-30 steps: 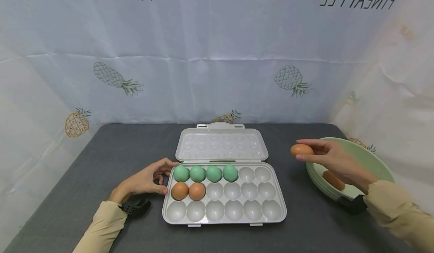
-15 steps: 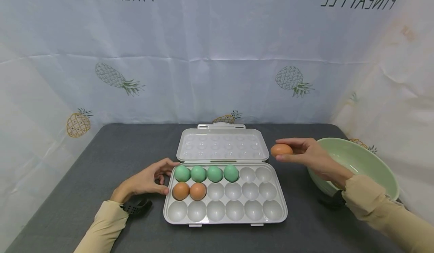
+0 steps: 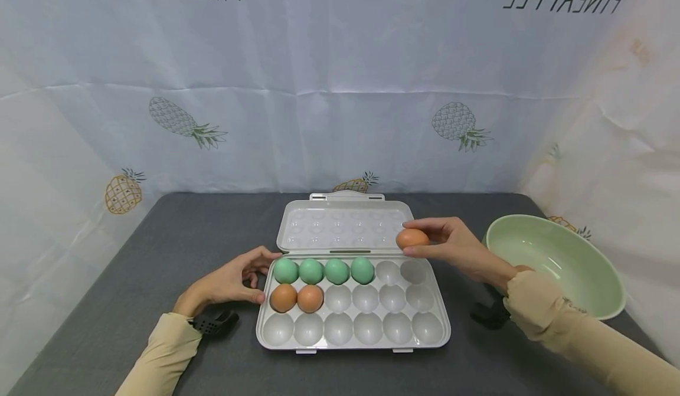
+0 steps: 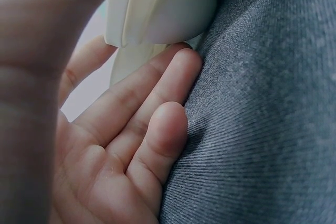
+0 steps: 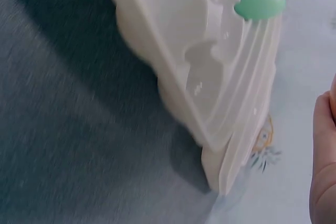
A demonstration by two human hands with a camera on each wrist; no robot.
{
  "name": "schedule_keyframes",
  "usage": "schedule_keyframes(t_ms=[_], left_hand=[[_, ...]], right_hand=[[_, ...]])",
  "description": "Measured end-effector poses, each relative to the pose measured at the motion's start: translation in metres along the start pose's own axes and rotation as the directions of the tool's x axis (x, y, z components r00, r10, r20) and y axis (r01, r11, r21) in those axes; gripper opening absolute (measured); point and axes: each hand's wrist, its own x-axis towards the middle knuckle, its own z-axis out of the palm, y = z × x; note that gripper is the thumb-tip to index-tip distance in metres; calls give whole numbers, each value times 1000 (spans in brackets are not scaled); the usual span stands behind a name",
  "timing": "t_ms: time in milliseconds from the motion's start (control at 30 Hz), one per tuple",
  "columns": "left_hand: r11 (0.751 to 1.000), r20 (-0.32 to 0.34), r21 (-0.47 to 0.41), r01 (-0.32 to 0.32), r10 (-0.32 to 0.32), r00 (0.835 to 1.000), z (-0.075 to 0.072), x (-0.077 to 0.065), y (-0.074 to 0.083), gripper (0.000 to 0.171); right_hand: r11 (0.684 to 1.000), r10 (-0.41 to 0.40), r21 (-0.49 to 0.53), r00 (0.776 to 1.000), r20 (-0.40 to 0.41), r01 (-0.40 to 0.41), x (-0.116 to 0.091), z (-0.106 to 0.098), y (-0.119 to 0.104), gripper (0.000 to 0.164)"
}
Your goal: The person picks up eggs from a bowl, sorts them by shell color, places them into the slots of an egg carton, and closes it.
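Observation:
My right hand point(image 3: 459, 249) pinches a brown egg point(image 3: 412, 239) between thumb and fingers, above the back right of the white egg tray point(image 3: 353, 345). Only the hand's edge point(image 5: 324, 166) shows in the right wrist view, beside the tray point(image 5: 181, 85). My left hand point(image 3: 228, 282) rests against the tray's left side, thumb and index finger touching its edge. In the left wrist view its fingers point(image 4: 165, 85) lie loosely extended under the tray's side point(image 4: 178, 11). Several green eggs point(image 3: 310, 271) fill the back row from the left; two brown eggs point(image 3: 310, 298) sit in the middle row.
The tray's hinged lid point(image 3: 345, 225) lies open behind it. A pale green bowl point(image 3: 568, 266) stands on the right, partly behind the right forearm, with a bit of something brown point(image 3: 523, 268) showing inside. Dark grey cloth point(image 3: 212, 225) covers the table; a pineapple-print curtain point(image 3: 329, 136) hangs behind.
My right hand has carried the brown egg leftward from over the bowl to above the tray's back right. My left hand stays at the tray's left edge.

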Motion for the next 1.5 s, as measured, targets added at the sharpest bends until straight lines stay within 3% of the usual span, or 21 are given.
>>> schedule_keyframes(t_ms=[333,700,800,933,1167,1500], left_hand=[[1000,4,-3,12,-11,1000,0,1,1,73],[1000,1,10,26,-26,1000,-1,1,2,75],[1000,4,1,26,-26,1000,-2,2,2,74],[1000,4,-8,21,-21,1000,-2,2,3,74],[1000,0,2,19,-19,1000,-2,1,3,74],[1000,1,-5,15,-15,1000,-2,1,1,74]], right_hand=[[998,-37,62,998,56,33,11,32,-4,55],[994,16,108,991,133,-30,12,77,-17,55],[992,23,121,993,119,-37,10,89,-17,52],[995,-4,96,996,87,-5,8,104,-16,47],[992,-89,102,990,111,77,6,125,-7,47],[990,-135,57,983,124,128,3,138,4,39]])
